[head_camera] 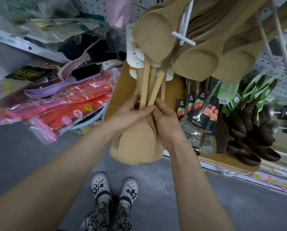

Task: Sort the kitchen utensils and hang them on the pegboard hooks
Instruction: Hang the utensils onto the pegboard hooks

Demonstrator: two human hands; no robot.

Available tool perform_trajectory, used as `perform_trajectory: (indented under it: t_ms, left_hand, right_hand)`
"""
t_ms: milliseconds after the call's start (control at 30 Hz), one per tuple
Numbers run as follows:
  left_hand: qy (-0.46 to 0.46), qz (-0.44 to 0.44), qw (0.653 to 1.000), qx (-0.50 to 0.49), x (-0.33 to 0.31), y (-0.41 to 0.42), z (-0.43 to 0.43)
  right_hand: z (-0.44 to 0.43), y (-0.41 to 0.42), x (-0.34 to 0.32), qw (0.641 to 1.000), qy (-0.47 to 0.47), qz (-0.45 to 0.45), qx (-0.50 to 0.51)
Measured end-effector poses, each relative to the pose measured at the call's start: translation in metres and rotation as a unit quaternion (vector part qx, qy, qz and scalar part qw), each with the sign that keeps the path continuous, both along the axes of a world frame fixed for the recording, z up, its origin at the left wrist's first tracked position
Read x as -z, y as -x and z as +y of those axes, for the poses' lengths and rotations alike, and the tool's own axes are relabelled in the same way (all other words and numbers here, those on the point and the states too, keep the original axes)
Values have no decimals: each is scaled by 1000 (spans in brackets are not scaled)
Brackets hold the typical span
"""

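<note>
While pale wooden spatulas (197, 60) crowd the white pegboard hook (183, 38), my left hand (127, 114) and right hand (167, 120) grip 1 more wooden spatula bundle (136, 144), hanging unconfirmed.

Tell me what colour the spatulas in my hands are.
Pale tan, bare wood. The spatulas show best in the head view.

Both forearms bare, reaching forward, converging at centre. Left hand (129, 114) shows its back to the camera, fingers curled round a bundle of wooden spatulas (136, 144) near the handles. Right hand (167, 124) grips the same bundle from the opposite side. The two hands touch at the thumbs.
</note>
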State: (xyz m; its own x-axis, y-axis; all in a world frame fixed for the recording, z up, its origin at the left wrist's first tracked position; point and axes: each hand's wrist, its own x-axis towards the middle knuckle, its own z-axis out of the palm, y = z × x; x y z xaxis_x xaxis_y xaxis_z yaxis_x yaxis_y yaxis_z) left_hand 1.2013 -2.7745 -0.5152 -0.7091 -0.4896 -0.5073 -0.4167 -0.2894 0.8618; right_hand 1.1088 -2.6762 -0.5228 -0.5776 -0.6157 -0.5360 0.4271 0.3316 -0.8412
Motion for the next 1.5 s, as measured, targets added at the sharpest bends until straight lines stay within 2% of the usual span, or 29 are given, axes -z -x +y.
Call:
perform_trajectory:
  t_ms: [67,167,233,300,433,633,733,900,1067,1133,1267,1500]
  left_hand:
    - [17,-6,1000,-24,-3,2,0]
    - [6,-15,999,-50,0,-1,1]
    - [-4,-23,998,-59,0,-5,0]
    - [-5,-20,998,-62,2,-9,-1]
    - [2,-15,998,-64,4,-17,-6]
    - [10,-30,998,-59,11,-25,-10]
    - [26,-32,997,-71,12,-26,-10]
    - [1,-3,996,-89,8,-27,-3]
    - [-19,20,994,-110,-1,-37,10]
    - [-37,19,991,-126,-4,-45,15]
    - [-91,13,979,-185,-10,-60,28]
    - [-154,48,948,-272,-44,-93,49]
  right_hand:
    - [-1,-3,2,1000,-8,-1,-9]
    - [-2,-2,3,990,-71,112,48]
    - [-1,6,7,954,-160,244,67]
    - [-2,15,12,916,-244,317,37]
    - [-11,18,22,874,-333,348,-65]
    - [-24,21,14,844,-358,389,-86]
    - [-26,21,2,856,-328,397,-46]
    - [-11,13,-16,936,-215,277,-7]
    - [11,-16,-18,970,-156,170,-73]
    - [17,-28,-19,977,-138,138,-85]
    - [26,-45,-24,978,-109,146,-105]
    - [25,-73,-55,969,-63,125,-205]
